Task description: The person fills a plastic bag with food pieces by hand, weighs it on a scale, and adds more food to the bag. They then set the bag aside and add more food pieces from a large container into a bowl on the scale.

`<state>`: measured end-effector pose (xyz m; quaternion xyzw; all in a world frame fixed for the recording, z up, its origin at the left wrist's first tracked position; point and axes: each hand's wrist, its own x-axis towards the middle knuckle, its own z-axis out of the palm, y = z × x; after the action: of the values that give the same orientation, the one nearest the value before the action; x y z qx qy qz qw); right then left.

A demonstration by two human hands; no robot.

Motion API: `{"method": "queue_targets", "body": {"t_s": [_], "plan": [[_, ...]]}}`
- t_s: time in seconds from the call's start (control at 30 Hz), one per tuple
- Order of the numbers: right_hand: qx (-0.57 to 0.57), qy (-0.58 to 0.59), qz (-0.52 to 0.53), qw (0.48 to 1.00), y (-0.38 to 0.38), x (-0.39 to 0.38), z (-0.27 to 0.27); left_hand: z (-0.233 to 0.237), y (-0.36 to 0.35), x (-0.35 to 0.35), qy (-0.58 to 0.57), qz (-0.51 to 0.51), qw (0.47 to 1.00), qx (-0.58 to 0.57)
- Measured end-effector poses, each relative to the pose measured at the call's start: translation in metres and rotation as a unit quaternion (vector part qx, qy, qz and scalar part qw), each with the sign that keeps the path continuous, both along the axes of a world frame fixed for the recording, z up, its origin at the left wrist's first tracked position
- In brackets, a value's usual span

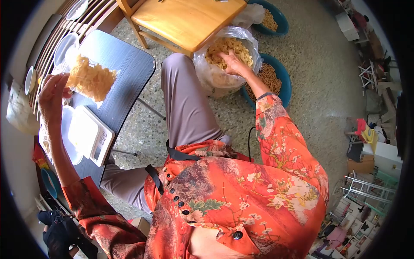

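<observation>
Nearest us, on the dark worktop (pixel 129 64) at the left, a white scale (pixel 92 136) sits with its pan bare; just above and beyond it our left hand (pixel 51 97) holds up a small bag (pixel 90 77) of pale yellow crisps, grip clamped on the bag's edge, the bag clear of the scale and hanging in the air; it looks partly filled.

Farther off, to the right past our knee, our right hand (pixel 235 64) is down inside a big bag (pixel 211 80) on the floor, fingers dug into the crisps (pixel 224 45); whether that grip is closed on a handful we cannot tell, since the fingertips are buried.

We judge the work to be midway; some crisps are in the small bag, nothing rests on the scale, and the big bag holds plenty more.

Just behind the big bag stands a blue basin (pixel 284 88) of brown sticks; a second basin (pixel 280 19) lies farther off, beside a wooden chair (pixel 189 19); plates (pixel 64 45) sit far left.
</observation>
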<state>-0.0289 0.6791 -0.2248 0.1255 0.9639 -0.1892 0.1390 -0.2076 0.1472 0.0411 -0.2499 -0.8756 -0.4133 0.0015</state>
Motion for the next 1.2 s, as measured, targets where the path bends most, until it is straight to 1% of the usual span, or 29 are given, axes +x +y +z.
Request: {"method": "queue_targets", "body": {"t_s": [0.03, 0.07, 0.1, 0.13, 0.2, 0.33, 0.37, 0.4, 0.47, 0.5, 0.53, 0.6, 0.63, 0.7, 0.73, 0.77, 0.83, 0.87, 0.9, 0.93, 1.0, 1.03, 1.1, 1.13, 1.2], "plan": [[-0.002, 0.000, -0.001, 1.000, 0.002, 0.000, -0.006, 0.004, 0.002, 0.004, 0.019, 0.015, 1.000, 0.002], [-0.024, 0.037, -0.004, 0.999, 0.000, -0.002, -0.016, 0.003, -0.002, 0.006, 0.039, 0.031, 0.999, 0.004], [-0.045, 0.075, -0.009, 0.996, -0.001, -0.003, -0.014, 0.007, -0.004, 0.007, 0.050, 0.030, 0.998, 0.003], [-0.045, 0.075, -0.009, 0.996, 0.000, -0.001, -0.011, 0.010, -0.006, 0.009, 0.051, 0.030, 0.998, 0.003], [-0.109, 0.119, -0.033, 0.986, 0.004, 0.003, -0.006, 0.016, -0.007, 0.015, 0.096, 0.072, 0.993, 0.016], [-0.107, 0.171, -0.065, 0.977, 0.016, 0.001, 0.012, 0.027, -0.019, 0.024, 0.142, 0.107, 0.984, 0.028], [-0.094, 0.185, -0.083, 0.975, 0.019, 0.001, 0.018, 0.026, -0.027, 0.022, 0.126, 0.091, 0.985, 0.080], [-0.093, 0.185, -0.084, 0.975, 0.021, 0.000, 0.026, 0.025, -0.031, 0.022, 0.126, 0.090, 0.985, 0.082], [-0.088, 0.226, -0.043, 0.969, 0.022, -0.002, 0.043, 0.029, -0.037, 0.025, 0.152, 0.091, 0.982, 0.065], [-0.121, 0.259, -0.043, 0.957, 0.023, -0.003, 0.044, 0.031, -0.038, 0.028, 0.167, 0.089, 0.980, 0.053], [-0.120, 0.260, -0.042, 0.957, 0.023, -0.005, 0.045, 0.030, -0.040, 0.030, 0.168, 0.090, 0.980, 0.054], [-0.202, 0.235, -0.115, 0.944, 0.026, -0.011, 0.048, 0.032, -0.042, 0.035, 0.189, 0.092, 0.976, 0.052], [-0.183, 0.247, -0.103, 0.946, 0.027, -0.011, 0.049, 0.034, -0.043, 0.038, 0.190, 0.095, 0.976, 0.054], [-0.165, 0.244, -0.098, 0.951, 0.025, -0.011, 0.048, 0.037, -0.047, 0.041, 0.217, 0.061, 0.974, 0.035], [-0.149, 0.241, -0.092, 0.955, 0.025, -0.016, 0.050, 0.041, -0.048, 0.043, 0.220, 0.065, 0.973, 0.036], [-0.176, 0.248, -0.104, 0.947, 0.025, -0.018, 0.050, 0.044, -0.048, 0.047, 0.221, 0.065, 0.972, 0.048], [-0.178, 0.239, -0.105, 0.949, 0.025, -0.021, 0.061, 0.047, -0.052, 0.053, 0.223, 0.065, 0.971, 0.062], [-0.180, 0.232, -0.107, 0.950, 0.024, -0.022, 0.068, 0.049, -0.055, 0.056, 0.248, 0.081, 0.964, 0.051], [-0.223, 0.224, -0.120, 0.941, 0.024, -0.025, 0.073, 0.051, -0.058, 0.058, 0.273, 0.099, 0.956, 0.041], [-0.222, 0.226, -0.119, 0.941, 0.024, -0.027, 0.078, 0.055, -0.059, 0.061, 0.275, 0.100, 0.955, 0.042], [-0.178, 0.254, -0.095, 0.946, 0.018, -0.032, 0.096, 0.059, -0.064, 0.069, 0.266, 0.096, 0.958, 0.048], [-0.176, 0.242, -0.101, 0.949, 0.016, -0.032, 0.107, 0.058, -0.073, 0.070, 0.268, 0.098, 0.957, 0.050], [-0.187, 0.259, -0.094, 0.943, 0.020, -0.040, 0.112, 0.056, -0.096, 0.071, 0.347, 0.095, 0.933, -0.035], [-0.200, 0.272, -0.089, 0.937, 0.021, -0.043, 0.113, 0.058, -0.104, 0.073, 0.348, 0.098, 0.932, -0.033], [-0.207, 0.265, -0.092, 0.937, 0.021, -0.049, 0.125, 0.065, -0.117, 0.080, 0.308, 0.102, 0.946, 0.017]]}}
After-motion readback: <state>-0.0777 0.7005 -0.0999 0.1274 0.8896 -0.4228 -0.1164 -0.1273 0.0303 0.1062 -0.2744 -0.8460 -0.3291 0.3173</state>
